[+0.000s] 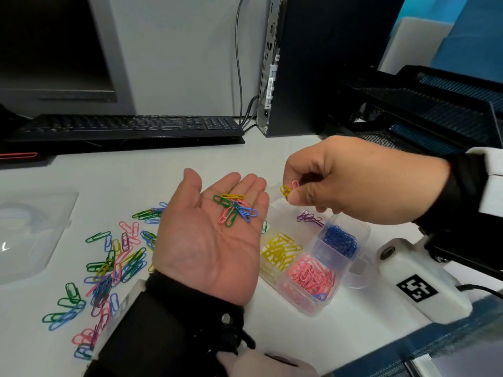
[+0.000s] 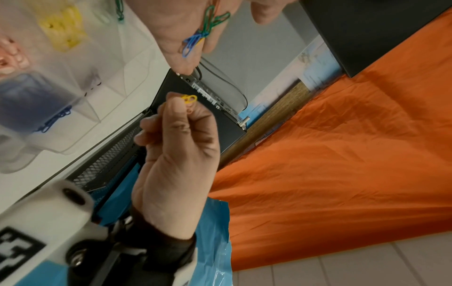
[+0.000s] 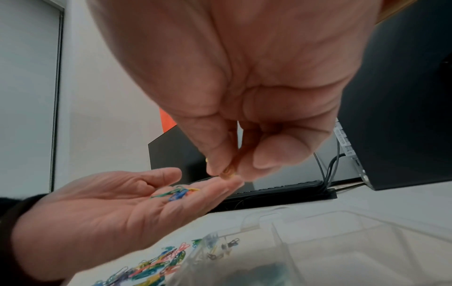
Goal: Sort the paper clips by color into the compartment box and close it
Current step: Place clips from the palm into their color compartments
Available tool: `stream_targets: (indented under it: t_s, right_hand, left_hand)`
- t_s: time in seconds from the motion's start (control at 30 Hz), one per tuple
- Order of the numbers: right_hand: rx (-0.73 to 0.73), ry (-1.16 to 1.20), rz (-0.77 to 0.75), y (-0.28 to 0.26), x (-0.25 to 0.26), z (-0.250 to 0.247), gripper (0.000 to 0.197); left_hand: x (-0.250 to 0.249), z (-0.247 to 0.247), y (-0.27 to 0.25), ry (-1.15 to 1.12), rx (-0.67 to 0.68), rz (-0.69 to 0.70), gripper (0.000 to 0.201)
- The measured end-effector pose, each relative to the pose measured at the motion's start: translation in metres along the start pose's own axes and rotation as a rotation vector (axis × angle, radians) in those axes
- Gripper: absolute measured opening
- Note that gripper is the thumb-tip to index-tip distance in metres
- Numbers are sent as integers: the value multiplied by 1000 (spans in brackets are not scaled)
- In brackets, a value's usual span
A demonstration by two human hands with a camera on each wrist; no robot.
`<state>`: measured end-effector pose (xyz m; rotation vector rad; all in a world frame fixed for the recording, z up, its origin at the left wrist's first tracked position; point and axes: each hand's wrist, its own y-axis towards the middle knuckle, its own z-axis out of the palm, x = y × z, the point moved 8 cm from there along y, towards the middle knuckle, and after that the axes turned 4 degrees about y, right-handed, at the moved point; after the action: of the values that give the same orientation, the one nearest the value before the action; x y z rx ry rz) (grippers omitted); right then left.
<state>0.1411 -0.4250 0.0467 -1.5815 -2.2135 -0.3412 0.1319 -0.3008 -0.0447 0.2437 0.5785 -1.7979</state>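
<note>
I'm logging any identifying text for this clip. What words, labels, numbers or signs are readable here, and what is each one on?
No text can be read in any view.
White label strip on the back of the black computer tower: print too small and blurred.
Black keyboard: key legends blurred.
White wrist-mounted camera housing: a black-and-white square marker pattern, not letters or numbers.

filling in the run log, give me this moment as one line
left hand: open, palm up, mixed clips on it | right hand: pinches yellow and pink clips over box | box: open | pile: unsorted
</note>
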Motion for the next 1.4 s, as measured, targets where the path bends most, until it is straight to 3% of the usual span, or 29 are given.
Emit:
stream_targets:
  t_s: [0.23, 0.4, 0.6, 0.8, 1.03, 1.2, 1.4]
  right_hand:
    - [46, 7, 18, -3, -8, 6, 8]
    - [-69, -30, -129, -2, 12, -6, 10]
    - [-87, -228, -238, 0, 38, 9, 14]
    - [-89, -391, -286, 5, 51, 15, 16]
    - [-81, -361, -230, 12, 48, 13, 7]
    - [-149, -194, -162, 11, 31, -18, 5]
    - [-16, -178, -57, -1, 3, 2, 5]
  left_hand:
    - [-6, 0, -1, 26, -5, 15, 62]
    - [6, 6, -4, 32, 56, -57, 66]
    - [21, 20, -9, -41, 227, -151, 80]
    - [23, 22, -10, -119, 279, -177, 77]
    - [26, 21, -11, -93, 249, -145, 73]
    - [5, 4, -3, -18, 19, -40, 67]
    - [-11, 2, -4, 12, -4, 4, 65]
